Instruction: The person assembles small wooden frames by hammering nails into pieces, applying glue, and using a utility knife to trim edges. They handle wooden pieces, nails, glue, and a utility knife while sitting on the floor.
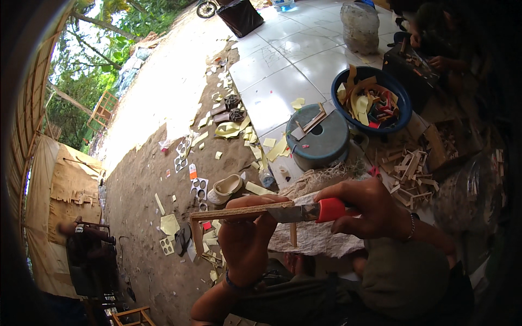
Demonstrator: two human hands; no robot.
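My left hand is closed round a narrow wooden frame piece, its layered plywood edge turned up. One short leg drops from the piece's left end, and another thin wooden strip shows below the blade. My right hand grips a tool with a red handle and a flat metal blade. The blade lies along the right end of the wood, close to my left fingers; whether it is a knife or a scraper I cannot tell. A whitish cloth is spread over my lap beneath both hands.
Ahead stands an upturned grey-blue tub with wood strips on top. Beyond it is a blue basin of scraps. Wooden pieces are heaped at the right, near another person's hand. A clog and paper offcuts litter the dirt.
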